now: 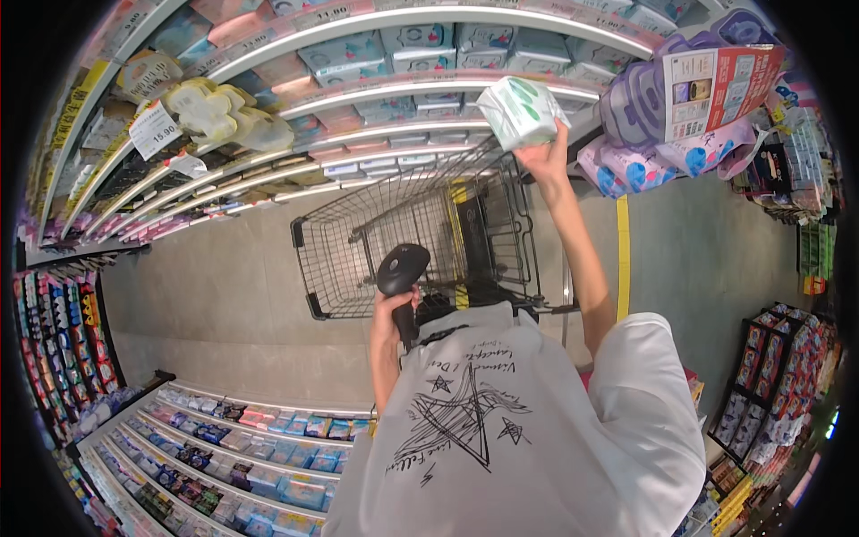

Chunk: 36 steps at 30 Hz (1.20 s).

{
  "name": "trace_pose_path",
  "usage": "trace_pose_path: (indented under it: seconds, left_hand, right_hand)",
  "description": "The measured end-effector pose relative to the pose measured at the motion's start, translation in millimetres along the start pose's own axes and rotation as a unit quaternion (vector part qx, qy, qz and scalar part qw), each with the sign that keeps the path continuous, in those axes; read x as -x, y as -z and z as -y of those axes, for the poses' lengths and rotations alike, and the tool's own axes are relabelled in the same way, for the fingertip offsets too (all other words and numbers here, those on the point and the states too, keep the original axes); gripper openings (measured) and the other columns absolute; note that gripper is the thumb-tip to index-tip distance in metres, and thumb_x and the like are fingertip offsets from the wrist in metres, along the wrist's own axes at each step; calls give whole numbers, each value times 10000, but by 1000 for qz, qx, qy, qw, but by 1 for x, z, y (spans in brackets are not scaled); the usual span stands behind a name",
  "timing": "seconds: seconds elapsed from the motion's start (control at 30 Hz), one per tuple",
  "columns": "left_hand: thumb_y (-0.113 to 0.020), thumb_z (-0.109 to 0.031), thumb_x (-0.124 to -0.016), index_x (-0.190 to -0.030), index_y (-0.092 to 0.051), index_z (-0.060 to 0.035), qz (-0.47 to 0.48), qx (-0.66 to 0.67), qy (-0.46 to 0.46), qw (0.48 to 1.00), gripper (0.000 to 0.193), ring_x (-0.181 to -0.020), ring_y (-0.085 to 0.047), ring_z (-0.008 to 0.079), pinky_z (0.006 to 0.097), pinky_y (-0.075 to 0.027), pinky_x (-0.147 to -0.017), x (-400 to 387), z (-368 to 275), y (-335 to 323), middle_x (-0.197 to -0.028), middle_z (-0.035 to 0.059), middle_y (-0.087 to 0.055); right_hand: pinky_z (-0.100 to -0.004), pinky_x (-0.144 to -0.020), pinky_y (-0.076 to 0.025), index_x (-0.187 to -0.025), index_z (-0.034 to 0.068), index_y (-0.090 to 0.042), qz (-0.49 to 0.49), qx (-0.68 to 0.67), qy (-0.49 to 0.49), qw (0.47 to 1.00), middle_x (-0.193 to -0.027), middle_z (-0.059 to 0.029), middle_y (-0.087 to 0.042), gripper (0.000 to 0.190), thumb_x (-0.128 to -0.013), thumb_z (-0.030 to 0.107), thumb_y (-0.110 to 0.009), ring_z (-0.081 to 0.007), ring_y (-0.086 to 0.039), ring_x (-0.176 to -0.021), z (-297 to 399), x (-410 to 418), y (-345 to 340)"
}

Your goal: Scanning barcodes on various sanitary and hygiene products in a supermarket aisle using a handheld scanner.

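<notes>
My left hand [396,307] grips the handle of a black handheld barcode scanner [404,268], held upright in front of my body. Stretched out toward the shelves, my right hand [542,156] holds a white and green plastic-wrapped package [520,113], its fingers around the lower right side. The package is level with the shelf fronts, above the far end of a wire shopping cart [416,228]. Hardly anything shows inside the cart's basket. Rows of wrapped packs [416,47] fill the shelf behind the package.
Hanging beside my right hand are a purple plastic display [631,101] and pink-and-blue packs [671,161]. A price tag [156,131] sticks out from the left shelving. More stocked shelves [255,463] stand at lower left, and a display rack [765,376] at right. Yellow tape [623,255] marks the floor.
</notes>
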<state>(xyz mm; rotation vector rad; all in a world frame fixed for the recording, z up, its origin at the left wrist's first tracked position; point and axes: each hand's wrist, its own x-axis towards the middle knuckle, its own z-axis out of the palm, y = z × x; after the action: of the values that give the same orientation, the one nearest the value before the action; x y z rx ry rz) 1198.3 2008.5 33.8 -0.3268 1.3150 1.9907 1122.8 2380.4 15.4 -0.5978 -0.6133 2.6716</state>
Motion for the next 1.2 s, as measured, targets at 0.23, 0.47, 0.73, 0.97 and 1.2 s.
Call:
trace_pose_path:
  seconds: [0.23, 0.47, 0.73, 0.97, 1.2]
  left_hand:
    - [-557, -46, -662, -897, -551, 30, 115, -30, -43, 992, 247, -648, -510, 147, 258, -393, -606, 21, -30, -17, -754, 84, -560]
    - [-622, 36, -608, -971, -534, 29, 163, -64, 13, 984, 373, -735, -555, 159, 261, -421, -672, 40, -18, -3, -826, 91, -588]
    - [-615, 33, -594, -1049, -514, 48, 165, -62, -12, 984, 467, -775, -578, 175, 278, -441, -725, 63, -20, 18, -883, 108, -601]
    - [-608, 31, -589, -1148, -440, 56, 209, -43, 1, 977, 584, -791, -572, 178, 274, -429, -734, 67, -16, 27, -924, 118, -591]
    - [-577, 35, -581, -1028, -513, 60, 147, -37, -8, 988, 452, -729, -542, 193, 289, -411, -678, 65, -11, 33, -837, 126, -578]
  right_hand:
    - [-383, -905, -443, -1250, 131, -470, 50, -84, -97, 990, -1224, -44, -526, 537, -853, 471, -350, -246, -523, -1105, -55, 96, 39]
    - [-434, -949, -401, -1292, 113, -399, -44, -11, -74, 996, -1249, -92, -487, 573, -835, 458, -421, -285, -494, -1118, -86, 147, 45]
    - [-401, -917, -423, -1269, 71, -409, 22, 53, -102, 993, -1194, -113, -518, 603, -817, 467, -458, -251, -524, -1064, -86, 179, 69]
    - [-383, -908, -428, -1290, 83, -405, -63, 224, -67, 970, -1192, -116, -521, 628, -824, 501, -450, -252, -516, -1074, -96, 181, 60]
    - [-346, -983, -343, -1393, 80, -188, 104, 347, 23, 932, -1288, -127, -420, 993, -602, 277, -756, -248, -429, -1173, -88, 169, 56]
